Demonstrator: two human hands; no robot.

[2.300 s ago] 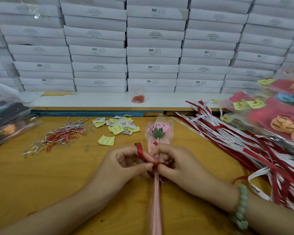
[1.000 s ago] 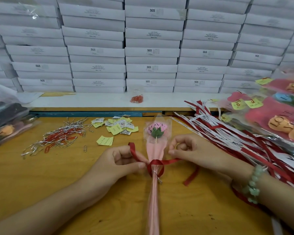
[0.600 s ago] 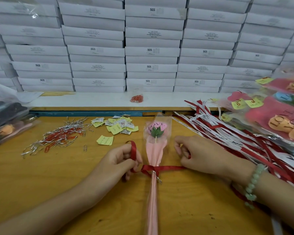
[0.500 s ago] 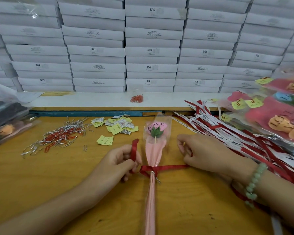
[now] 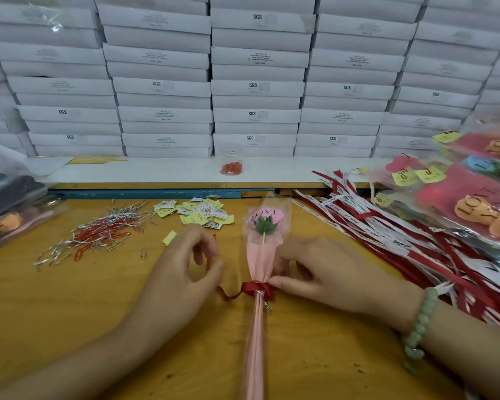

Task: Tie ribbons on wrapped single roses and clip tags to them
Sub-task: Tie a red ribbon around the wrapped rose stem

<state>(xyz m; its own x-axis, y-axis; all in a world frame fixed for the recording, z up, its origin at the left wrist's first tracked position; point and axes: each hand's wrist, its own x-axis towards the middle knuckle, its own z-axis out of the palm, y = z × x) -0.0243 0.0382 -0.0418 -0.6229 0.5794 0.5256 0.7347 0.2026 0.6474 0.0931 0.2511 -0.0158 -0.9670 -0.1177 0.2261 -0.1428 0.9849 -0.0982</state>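
A single rose in pink paper and clear film (image 5: pixel 261 255) lies lengthwise on the wooden table, its pink head marked LOVE YOU pointing away from me. A red ribbon (image 5: pixel 253 287) is knotted around the wrap's neck, just above a silver twist tie. My left hand (image 5: pixel 182 272) pinches the ribbon's left tail, which curves from the knot up between its fingers. My right hand (image 5: pixel 324 277) lies right of the rose, fingertips pressed on the ribbon at the knot. Small tags (image 5: pixel 202 213), yellow and white, lie scattered behind my left hand.
Paper clips and silver twist ties (image 5: pixel 98 235) are heaped at the left. A thick pile of red and white ribbons (image 5: pixel 387 235) spreads at the right, beside bagged finished roses (image 5: pixel 468 197). White boxes (image 5: pixel 257 90) are stacked along the back. Plastic bags (image 5: pixel 6 197) sit far left.
The ribbon ends were pulled outward and the knot drew tight at the wrap's neck. My right hand has come back in to the knot; my left hand has lifted the left tail.
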